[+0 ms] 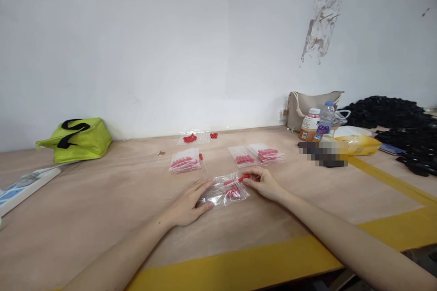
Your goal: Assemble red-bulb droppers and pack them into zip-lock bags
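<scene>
A clear plastic zip bag point(223, 190) lies flat in front of me with several red-bulbed droppers point(233, 192) inside. My left hand point(191, 203) holds its left end, thumb at the near edge and fingers at the far edge. At the right end, the bag's mouth, my right hand point(258, 182) pinches a red-bulbed dropper between thumb and fingertips. This dropper's thin end points left, into or over the bag; I cannot tell which. A single loose dropper point(201, 158) lies just beyond, beside a stack of filled bags point(185, 161).
Two more piles of filled bags point(243, 156) lie at centre right. By the wall sit a clear bag with red pieces point(190, 138) and a green bag point(82, 138). Bottles point(310, 125), a tissue pack point(357, 142) and a black heap point(385, 111) stand right. Yellow tape point(239, 261) edges the table.
</scene>
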Action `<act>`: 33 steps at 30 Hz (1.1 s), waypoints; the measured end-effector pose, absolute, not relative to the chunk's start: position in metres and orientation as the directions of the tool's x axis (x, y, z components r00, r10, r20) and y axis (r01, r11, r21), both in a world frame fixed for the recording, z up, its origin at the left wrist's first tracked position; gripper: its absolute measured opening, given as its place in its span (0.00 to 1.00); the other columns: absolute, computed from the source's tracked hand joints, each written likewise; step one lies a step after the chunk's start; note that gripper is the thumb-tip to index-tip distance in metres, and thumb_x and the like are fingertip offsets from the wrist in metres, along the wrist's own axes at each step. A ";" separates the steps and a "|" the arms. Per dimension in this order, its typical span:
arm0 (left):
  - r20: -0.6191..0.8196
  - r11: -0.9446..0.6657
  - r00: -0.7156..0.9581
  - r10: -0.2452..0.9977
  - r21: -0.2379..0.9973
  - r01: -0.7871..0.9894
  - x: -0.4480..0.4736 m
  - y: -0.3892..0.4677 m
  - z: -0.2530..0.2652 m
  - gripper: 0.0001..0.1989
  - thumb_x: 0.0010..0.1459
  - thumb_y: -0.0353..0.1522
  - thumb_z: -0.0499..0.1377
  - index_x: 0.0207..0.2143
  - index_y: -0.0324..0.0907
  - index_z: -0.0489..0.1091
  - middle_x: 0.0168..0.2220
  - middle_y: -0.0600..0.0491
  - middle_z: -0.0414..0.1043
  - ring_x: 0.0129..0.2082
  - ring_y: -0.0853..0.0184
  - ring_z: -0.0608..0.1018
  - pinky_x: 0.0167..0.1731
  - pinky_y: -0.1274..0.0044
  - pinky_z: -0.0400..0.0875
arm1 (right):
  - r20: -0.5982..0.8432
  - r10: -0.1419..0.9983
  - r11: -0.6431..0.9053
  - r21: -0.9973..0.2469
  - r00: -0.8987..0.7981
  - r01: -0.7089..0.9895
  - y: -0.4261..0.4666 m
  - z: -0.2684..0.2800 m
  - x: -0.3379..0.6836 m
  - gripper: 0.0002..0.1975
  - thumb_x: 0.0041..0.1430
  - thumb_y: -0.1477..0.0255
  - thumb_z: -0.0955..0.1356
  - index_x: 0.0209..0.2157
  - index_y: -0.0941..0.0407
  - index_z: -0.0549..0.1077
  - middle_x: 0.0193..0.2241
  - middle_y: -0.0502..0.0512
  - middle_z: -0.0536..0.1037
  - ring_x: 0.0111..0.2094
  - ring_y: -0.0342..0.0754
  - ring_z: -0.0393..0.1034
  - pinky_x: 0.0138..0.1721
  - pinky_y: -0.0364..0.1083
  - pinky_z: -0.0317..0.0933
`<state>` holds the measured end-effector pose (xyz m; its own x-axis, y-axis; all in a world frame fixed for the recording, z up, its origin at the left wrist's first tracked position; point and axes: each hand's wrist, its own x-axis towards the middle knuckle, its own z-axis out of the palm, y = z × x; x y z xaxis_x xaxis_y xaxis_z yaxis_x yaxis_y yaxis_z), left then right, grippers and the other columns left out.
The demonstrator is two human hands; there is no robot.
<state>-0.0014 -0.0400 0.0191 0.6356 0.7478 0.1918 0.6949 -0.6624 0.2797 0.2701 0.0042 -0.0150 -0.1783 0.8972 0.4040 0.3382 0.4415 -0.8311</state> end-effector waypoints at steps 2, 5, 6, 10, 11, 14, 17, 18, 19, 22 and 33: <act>0.190 -0.662 0.636 0.748 0.284 0.694 -0.001 -0.041 0.020 0.27 0.59 0.41 0.48 0.59 0.49 0.45 0.59 0.53 0.51 0.57 0.60 0.56 0.54 0.67 0.53 | 0.420 0.886 0.463 -0.815 -0.195 0.349 0.005 -0.016 0.266 0.11 0.43 0.70 0.69 0.32 0.57 0.70 0.25 0.50 0.71 0.24 0.42 0.63 0.26 0.43 0.59; 0.185 -0.655 0.630 0.754 0.288 0.699 0.000 -0.041 0.021 0.27 0.59 0.41 0.48 0.59 0.48 0.45 0.59 0.52 0.51 0.57 0.60 0.56 0.54 0.67 0.53 | 0.459 0.864 0.503 -0.767 -0.207 0.398 0.006 -0.016 0.259 0.07 0.43 0.73 0.68 0.28 0.57 0.69 0.22 0.48 0.71 0.22 0.40 0.62 0.23 0.40 0.56; 0.184 -0.653 0.629 0.755 0.288 0.700 -0.001 -0.041 0.021 0.27 0.59 0.41 0.48 0.59 0.48 0.45 0.59 0.52 0.51 0.57 0.60 0.56 0.54 0.67 0.53 | 0.475 0.854 0.517 -0.735 -0.212 0.439 0.005 -0.015 0.258 0.05 0.43 0.74 0.68 0.26 0.57 0.69 0.21 0.48 0.71 0.22 0.40 0.61 0.23 0.40 0.56; 0.190 -0.652 0.625 0.757 0.282 0.704 -0.002 -0.040 0.018 0.27 0.59 0.42 0.47 0.59 0.47 0.46 0.59 0.52 0.51 0.57 0.61 0.56 0.55 0.68 0.52 | 0.578 0.779 0.605 -0.593 -0.243 0.531 -0.002 -0.005 0.256 0.03 0.43 0.76 0.67 0.25 0.56 0.71 0.23 0.49 0.73 0.25 0.42 0.64 0.28 0.42 0.56; 0.191 -0.652 0.625 0.757 0.281 0.704 -0.003 -0.039 0.017 0.27 0.59 0.42 0.47 0.59 0.47 0.46 0.59 0.52 0.51 0.57 0.61 0.56 0.55 0.68 0.51 | 0.603 0.754 0.636 -0.568 -0.262 0.522 -0.005 -0.003 0.257 0.03 0.43 0.76 0.67 0.25 0.56 0.71 0.24 0.49 0.73 0.27 0.43 0.64 0.29 0.42 0.57; 0.189 -0.653 0.626 0.756 0.276 0.705 -0.003 -0.038 0.016 0.27 0.59 0.43 0.47 0.59 0.46 0.46 0.59 0.52 0.50 0.57 0.62 0.55 0.55 0.68 0.51 | 0.612 0.715 0.694 -0.558 -0.340 0.456 -0.010 0.001 0.258 0.03 0.46 0.74 0.67 0.27 0.55 0.72 0.26 0.50 0.74 0.28 0.43 0.65 0.30 0.42 0.58; 0.187 -0.660 0.634 0.750 0.272 0.700 -0.003 -0.037 0.016 0.27 0.59 0.43 0.47 0.59 0.46 0.46 0.59 0.52 0.50 0.58 0.62 0.55 0.56 0.67 0.50 | 0.551 0.735 0.678 -0.611 -0.395 0.409 -0.010 0.000 0.257 0.07 0.49 0.72 0.66 0.33 0.55 0.73 0.29 0.52 0.75 0.27 0.43 0.66 0.27 0.42 0.58; 0.191 -0.662 0.635 0.748 0.272 0.698 -0.003 -0.037 0.015 0.27 0.59 0.43 0.47 0.59 0.46 0.46 0.59 0.51 0.50 0.57 0.62 0.55 0.56 0.67 0.50 | 0.526 0.745 0.666 -0.624 -0.411 0.408 -0.010 -0.001 0.257 0.09 0.49 0.73 0.65 0.35 0.55 0.72 0.29 0.52 0.75 0.26 0.43 0.65 0.26 0.42 0.58; 0.194 -0.664 0.637 0.746 0.273 0.696 -0.003 -0.037 0.015 0.27 0.59 0.43 0.47 0.59 0.45 0.46 0.59 0.51 0.50 0.57 0.62 0.55 0.56 0.67 0.50 | 0.500 0.754 0.654 -0.630 -0.425 0.419 -0.009 -0.001 0.257 0.10 0.50 0.73 0.64 0.36 0.54 0.72 0.29 0.52 0.75 0.24 0.42 0.65 0.25 0.41 0.57; 0.203 -0.668 0.637 0.743 0.275 0.691 -0.003 -0.037 0.016 0.28 0.59 0.43 0.47 0.59 0.46 0.46 0.59 0.51 0.50 0.57 0.62 0.56 0.55 0.67 0.51 | 0.479 0.775 0.631 -0.603 -0.412 0.488 -0.007 -0.002 0.258 0.10 0.50 0.76 0.63 0.35 0.54 0.72 0.27 0.50 0.75 0.21 0.41 0.62 0.24 0.41 0.56; 0.195 -0.670 0.642 0.741 0.267 0.693 -0.002 -0.039 0.018 0.23 0.59 0.43 0.47 0.55 0.46 0.54 0.58 0.50 0.53 0.57 0.62 0.56 0.55 0.66 0.52 | 0.357 0.813 0.521 -0.798 -0.459 0.302 -0.006 -0.005 0.256 0.08 0.50 0.68 0.65 0.32 0.57 0.69 0.22 0.49 0.69 0.21 0.39 0.58 0.22 0.39 0.54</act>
